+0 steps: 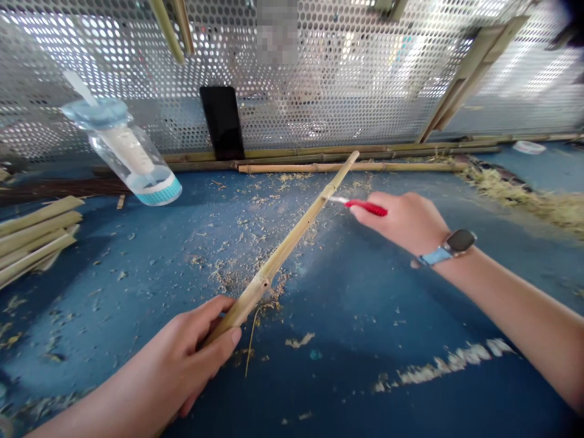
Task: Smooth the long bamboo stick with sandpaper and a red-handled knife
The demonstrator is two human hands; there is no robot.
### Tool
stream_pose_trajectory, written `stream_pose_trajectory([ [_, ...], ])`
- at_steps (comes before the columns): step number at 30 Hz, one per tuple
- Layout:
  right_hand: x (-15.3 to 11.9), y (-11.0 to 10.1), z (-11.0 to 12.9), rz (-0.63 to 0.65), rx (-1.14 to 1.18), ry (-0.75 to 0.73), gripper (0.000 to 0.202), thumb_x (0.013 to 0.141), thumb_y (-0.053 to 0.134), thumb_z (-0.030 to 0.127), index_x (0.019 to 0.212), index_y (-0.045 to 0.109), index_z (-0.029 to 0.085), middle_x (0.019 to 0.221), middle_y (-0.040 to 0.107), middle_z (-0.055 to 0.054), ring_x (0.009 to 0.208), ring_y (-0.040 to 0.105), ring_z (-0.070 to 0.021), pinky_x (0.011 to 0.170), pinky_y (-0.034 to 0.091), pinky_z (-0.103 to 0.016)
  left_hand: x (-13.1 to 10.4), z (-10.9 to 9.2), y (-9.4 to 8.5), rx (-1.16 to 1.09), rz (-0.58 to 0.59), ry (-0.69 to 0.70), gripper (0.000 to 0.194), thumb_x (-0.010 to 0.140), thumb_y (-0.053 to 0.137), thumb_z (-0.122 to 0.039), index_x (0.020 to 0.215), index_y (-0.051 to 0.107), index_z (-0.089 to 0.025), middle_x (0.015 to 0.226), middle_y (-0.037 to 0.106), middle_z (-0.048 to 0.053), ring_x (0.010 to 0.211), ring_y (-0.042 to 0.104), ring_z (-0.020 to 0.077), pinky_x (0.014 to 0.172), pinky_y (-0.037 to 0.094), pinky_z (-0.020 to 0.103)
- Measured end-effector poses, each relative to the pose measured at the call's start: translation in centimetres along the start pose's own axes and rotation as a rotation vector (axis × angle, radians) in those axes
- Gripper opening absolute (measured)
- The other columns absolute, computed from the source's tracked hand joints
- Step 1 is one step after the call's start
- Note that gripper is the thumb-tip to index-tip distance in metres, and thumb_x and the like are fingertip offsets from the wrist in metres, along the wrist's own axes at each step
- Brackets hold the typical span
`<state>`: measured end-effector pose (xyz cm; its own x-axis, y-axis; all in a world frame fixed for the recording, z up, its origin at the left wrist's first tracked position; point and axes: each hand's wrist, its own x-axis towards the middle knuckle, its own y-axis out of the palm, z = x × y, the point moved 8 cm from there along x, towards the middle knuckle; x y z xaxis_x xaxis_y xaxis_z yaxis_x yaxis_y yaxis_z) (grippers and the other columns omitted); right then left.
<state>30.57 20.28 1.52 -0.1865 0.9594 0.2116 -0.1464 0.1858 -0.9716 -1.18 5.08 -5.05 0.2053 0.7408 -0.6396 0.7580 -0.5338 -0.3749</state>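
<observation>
My left hand is wrapped round the near end of a pale bamboo stick. The stick slants away from me to the upper right, with its far end near the back of the table. In my right hand is a small knife with a red handle. Its short metal blade touches the stick at a joint on its far half. Shavings lie scattered under and beside the stick. A smartwatch on a blue strap is on my right wrist.
A clear bottle with a blue lid tilts at the left. Split bamboo strips lie at the left edge. A black phone leans on the perforated metal screen, behind bamboo poles. Fibrous scraps are heaped at the right.
</observation>
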Motion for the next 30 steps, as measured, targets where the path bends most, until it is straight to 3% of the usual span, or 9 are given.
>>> stream_pose_trajectory([
  [4,-1.2,0.5,2.9,0.084,0.094,-0.183,0.056,0.095,0.042,0.073,0.069,0.052,0.025,0.051,0.048,0.002,0.045,0.041,-0.0137,0.051,0.022,-0.03,-0.3,0.0,-0.2,-0.008,-0.043,0.001,0.058,0.089,0.047,-0.071,0.12,0.053,-0.022,0.058,0.044,-0.011,0.038,0.041,0.0085,0.036,0.032,0.017],
  [10,0.1,0.0,0.2,-0.01,0.032,-0.017,0.055,0.095,0.041,0.072,0.065,0.048,0.026,0.046,0.042,0.002,0.042,0.035,-0.0143,0.049,0.021,-0.032,-0.5,-0.2,-0.1,-0.031,-0.045,0.035,0.058,0.09,0.047,-0.072,0.118,0.055,-0.023,0.057,0.045,-0.011,0.038,0.039,0.0076,0.037,0.032,0.017],
  [15,-1.0,0.5,2.9,0.071,0.091,-0.17,0.055,0.094,0.042,0.073,0.068,0.05,0.025,0.05,0.047,0.002,0.045,0.038,-0.0132,0.05,0.022,-0.03,-0.2,0.7,-0.1,-0.023,-0.021,0.021,0.062,0.09,0.046,-0.079,0.115,0.057,-0.023,0.059,0.044,-0.01,0.04,0.041,0.0071,0.036,0.034,0.016],
  [20,0.3,-0.2,0.0,-0.016,0.007,0.027,0.051,0.093,0.046,0.068,0.065,0.046,0.025,0.047,0.041,0.002,0.044,0.034,-0.0138,0.051,0.021,-0.031,-0.2,0.7,-0.2,-0.039,-0.04,0.008,0.074,0.087,0.049,-0.08,0.134,0.045,-0.023,0.061,0.046,-0.011,0.041,0.042,0.0083,0.034,0.034,0.016],
  [25,-0.5,0.4,2.3,0.072,0.101,-0.155,0.054,0.093,0.043,0.072,0.067,0.048,0.025,0.05,0.046,0.002,0.046,0.037,-0.013,0.052,0.023,-0.03,-0.3,0.7,-0.2,-0.033,-0.06,-0.026,0.078,0.087,0.048,-0.081,0.139,0.041,-0.022,0.06,0.047,-0.01,0.041,0.042,0.0086,0.036,0.033,0.017],
  [30,0.5,-0.2,-0.3,-0.027,0.029,0.019,0.052,0.092,0.045,0.07,0.065,0.048,0.025,0.049,0.042,0.002,0.045,0.034,-0.0134,0.051,0.022,-0.03,-0.4,0.7,-0.3,-0.002,-0.043,0.01,0.08,0.088,0.046,-0.082,0.139,0.041,-0.022,0.06,0.046,-0.01,0.043,0.044,0.0091,0.036,0.035,0.016],
])
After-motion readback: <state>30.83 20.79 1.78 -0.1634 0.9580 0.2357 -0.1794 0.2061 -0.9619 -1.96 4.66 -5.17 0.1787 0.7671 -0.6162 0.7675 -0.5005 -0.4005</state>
